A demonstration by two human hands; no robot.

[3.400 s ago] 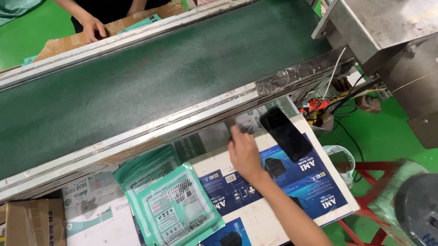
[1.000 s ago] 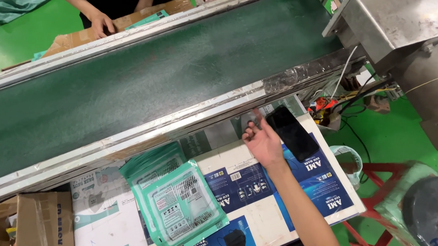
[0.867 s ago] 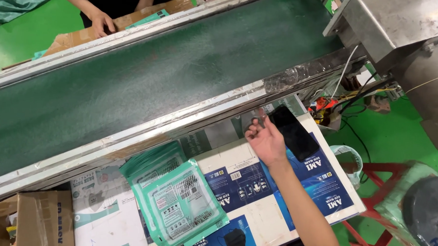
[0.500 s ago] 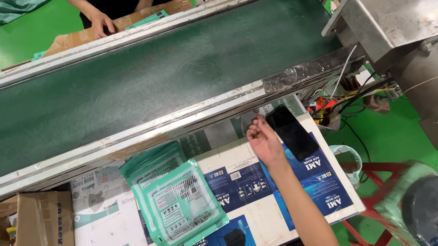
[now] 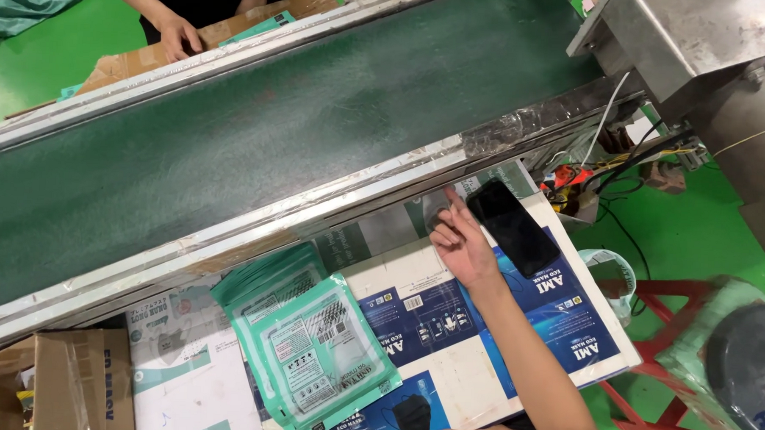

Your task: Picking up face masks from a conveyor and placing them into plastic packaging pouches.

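Green-edged clear packets (image 5: 310, 348) lie stacked on the flattened blue-and-white cartons (image 5: 514, 321), near the steel rail of the dark green conveyor belt (image 5: 258, 126). Right hand (image 5: 462, 243) hovers just beside a black phone (image 5: 513, 226) at the cartons' far edge, fingers loose, forefinger out, gripping nothing. Left hand is out of sight. Across the bare belt, another person's hand (image 5: 178, 35) rests on brown cardboard (image 5: 133, 60).
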